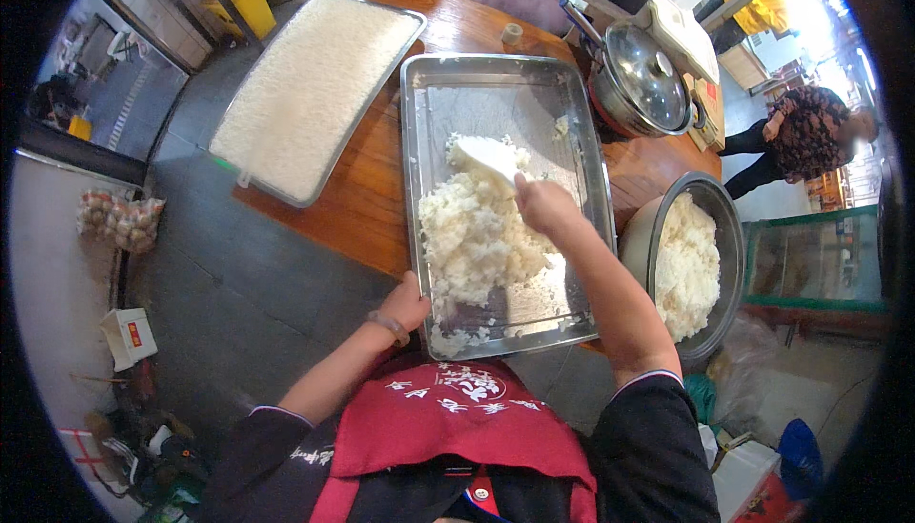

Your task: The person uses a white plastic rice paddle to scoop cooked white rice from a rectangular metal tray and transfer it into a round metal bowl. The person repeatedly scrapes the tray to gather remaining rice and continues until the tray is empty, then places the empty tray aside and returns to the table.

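A rectangular metal tray [532, 105] lies before me on the wooden table, with a heap of cooked white rice [475, 237] in its near-left part. My right hand [547, 205] grips the handle of a white rice paddle [490, 156], whose blade rests at the far end of the heap. My left hand [406, 303] holds the tray's rim near its lower left corner; its fingertips are partly hidden. Loose grains stick to the tray's floor and sides. To the right stands a large round basin [647, 237] holding more cooked rice [690, 273].
A second tray of levelled white grains [314, 94] overhangs the wooden table's [372, 187] left edge. Back right are a lidded pot [643, 79] and a roll of tape [512, 33]. A person [808, 130] stands farther right, near a green-framed glass cabinet [815, 258].
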{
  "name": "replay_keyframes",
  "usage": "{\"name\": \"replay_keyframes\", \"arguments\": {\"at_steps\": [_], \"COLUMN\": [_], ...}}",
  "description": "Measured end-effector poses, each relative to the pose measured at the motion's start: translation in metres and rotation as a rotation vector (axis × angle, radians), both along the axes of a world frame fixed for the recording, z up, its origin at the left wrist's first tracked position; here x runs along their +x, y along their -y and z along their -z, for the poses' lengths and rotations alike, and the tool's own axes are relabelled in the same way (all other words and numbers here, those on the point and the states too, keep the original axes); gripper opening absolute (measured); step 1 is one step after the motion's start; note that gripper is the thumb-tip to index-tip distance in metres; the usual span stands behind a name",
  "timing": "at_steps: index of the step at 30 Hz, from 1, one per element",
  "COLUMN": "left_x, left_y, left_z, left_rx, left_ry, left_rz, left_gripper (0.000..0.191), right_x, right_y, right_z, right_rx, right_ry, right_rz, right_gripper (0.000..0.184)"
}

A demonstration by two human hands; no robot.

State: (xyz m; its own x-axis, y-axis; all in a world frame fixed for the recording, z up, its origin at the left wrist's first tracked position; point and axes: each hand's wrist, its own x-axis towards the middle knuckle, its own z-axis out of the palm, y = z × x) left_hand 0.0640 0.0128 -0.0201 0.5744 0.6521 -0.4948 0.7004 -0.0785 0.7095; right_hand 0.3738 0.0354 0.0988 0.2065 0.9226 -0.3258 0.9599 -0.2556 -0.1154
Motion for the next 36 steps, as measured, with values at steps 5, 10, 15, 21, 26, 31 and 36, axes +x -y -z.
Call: {"name": "replay_keyframes", "arguments": {"at_steps": [5, 10, 15, 21, 26, 31, 36], "left_x": [0.002, 0.001, 0.004, 0.008, 0.005, 0.006, 0.005], "left_y": [-0.001, -0.002, -0.001, -0.004, -0.002, 0.000, -0.003], "left_z": [-0.004, -0.002, -0.003, -0.013, -0.011, -0.002, 0.005], "left_rx": [-0.021, -0.035, -0.070, -0.060, -0.053, -0.105, -0.121], "left_ry": [0.002, 0.001, -0.029, -0.037, 0.035, 0.082, 0.006], "left_rz": [-0.013, -0.014, -0.043, 0.012, 0.001, -0.075, -0.046], "left_gripper": [0.034, 0.037, 0.036, 0.035, 0.034, 0.035, 0.035], "right_x": [-0.007, 0.021, 0.005, -0.019, -0.023, -0.021, 0.004], "right_y": [0.086, 0.109, 0.101, 0.108, 0.127, 0.154, 0.222], "right_z": [-0.024, -0.047, -0.003, 0.053, 0.064, 0.072, 0.048], "right_rx": [-0.047, 0.285, 0.148, -0.071, -0.115, 0.209, 0.452], "right_ry": [-0.082, -0.443, -1.132, -0.769, -0.622, -0.574, -0.285], "right_rz": [-0.070, 0.120, 0.864, 0.738, 0.681, 0.569, 0.835], "right_gripper": [0.028, 0.026, 0.032, 0.038, 0.040, 0.042, 0.036]}}
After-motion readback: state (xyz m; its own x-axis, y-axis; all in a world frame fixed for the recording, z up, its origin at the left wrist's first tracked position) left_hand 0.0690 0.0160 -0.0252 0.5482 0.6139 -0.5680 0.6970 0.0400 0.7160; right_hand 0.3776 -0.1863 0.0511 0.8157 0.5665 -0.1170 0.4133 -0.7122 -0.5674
